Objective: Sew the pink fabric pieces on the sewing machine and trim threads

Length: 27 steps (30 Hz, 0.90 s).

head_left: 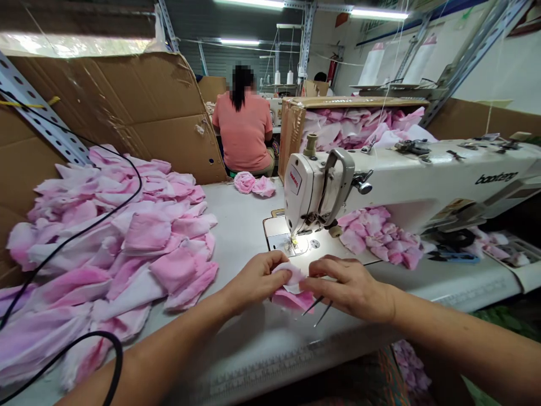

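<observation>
A small pink-and-white fabric piece [291, 299] is pinched between the thumb and fingers of my left hand [261, 276], just in front of the sewing machine's needle area. My right hand [353, 286] is closed around metal tweezers [323, 314], whose two thin prongs stick out below the palm, apart and angled toward me. Its fingertips also touch the fabric's right edge. Beyond both hands is the white sewing machine [298, 194], with its lit needle plate [302, 246]. The fabric is clear of the presser foot.
A large heap of pink fabric pieces [147, 231] covers the table's left side, crossed by a black cable [114, 210]. Sewn pink pieces [380, 234] lie under the machine arm. Two pink bundles [253, 184] sit at the back edge. A person [243, 132] sits ahead beside a full cardboard box [293, 132].
</observation>
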Each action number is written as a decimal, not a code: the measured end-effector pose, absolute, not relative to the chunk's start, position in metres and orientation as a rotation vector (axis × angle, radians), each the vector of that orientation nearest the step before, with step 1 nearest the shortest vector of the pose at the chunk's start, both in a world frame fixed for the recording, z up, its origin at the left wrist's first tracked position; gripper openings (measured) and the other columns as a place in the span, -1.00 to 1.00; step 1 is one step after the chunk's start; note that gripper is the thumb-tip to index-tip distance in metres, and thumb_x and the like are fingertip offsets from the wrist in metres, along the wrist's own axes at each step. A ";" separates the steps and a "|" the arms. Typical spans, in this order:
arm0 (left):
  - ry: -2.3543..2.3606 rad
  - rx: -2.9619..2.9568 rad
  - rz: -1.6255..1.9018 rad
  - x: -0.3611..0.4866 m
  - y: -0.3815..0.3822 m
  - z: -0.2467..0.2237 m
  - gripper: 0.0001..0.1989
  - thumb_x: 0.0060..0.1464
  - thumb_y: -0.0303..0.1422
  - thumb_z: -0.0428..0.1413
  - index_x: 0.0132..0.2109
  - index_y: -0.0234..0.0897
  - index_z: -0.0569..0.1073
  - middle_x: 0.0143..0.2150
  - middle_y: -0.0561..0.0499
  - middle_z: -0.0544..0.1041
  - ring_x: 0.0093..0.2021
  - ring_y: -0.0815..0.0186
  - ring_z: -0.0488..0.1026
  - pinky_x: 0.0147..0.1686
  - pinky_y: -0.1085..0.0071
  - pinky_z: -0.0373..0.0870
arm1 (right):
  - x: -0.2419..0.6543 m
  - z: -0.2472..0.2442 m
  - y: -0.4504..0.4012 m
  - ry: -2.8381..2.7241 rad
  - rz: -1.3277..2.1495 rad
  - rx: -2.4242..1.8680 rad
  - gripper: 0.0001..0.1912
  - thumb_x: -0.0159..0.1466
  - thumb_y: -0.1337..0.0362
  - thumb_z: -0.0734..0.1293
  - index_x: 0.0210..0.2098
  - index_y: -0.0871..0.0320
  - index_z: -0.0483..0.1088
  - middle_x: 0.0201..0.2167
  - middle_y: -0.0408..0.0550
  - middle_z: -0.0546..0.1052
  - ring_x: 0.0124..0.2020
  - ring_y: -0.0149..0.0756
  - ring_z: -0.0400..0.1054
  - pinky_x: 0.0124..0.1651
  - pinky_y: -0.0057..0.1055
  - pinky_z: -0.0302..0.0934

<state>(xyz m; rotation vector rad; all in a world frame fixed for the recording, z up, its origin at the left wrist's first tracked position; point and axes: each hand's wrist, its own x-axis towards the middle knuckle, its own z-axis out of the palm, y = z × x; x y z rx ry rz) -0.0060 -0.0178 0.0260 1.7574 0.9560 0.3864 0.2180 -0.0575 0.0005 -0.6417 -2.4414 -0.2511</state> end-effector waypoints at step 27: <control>0.495 3.019 0.192 -0.023 -0.013 0.021 -0.82 0.18 -0.55 -0.04 -0.13 -0.26 0.39 -0.16 -0.06 0.47 -0.08 0.22 0.37 -0.01 0.28 0.37 | 0.225 -0.018 -0.030 -2.699 -0.131 -0.633 -0.76 0.41 0.35 0.16 0.01 0.09 0.36 0.01 -0.16 0.50 -0.07 -0.30 0.34 -0.16 -0.38 0.31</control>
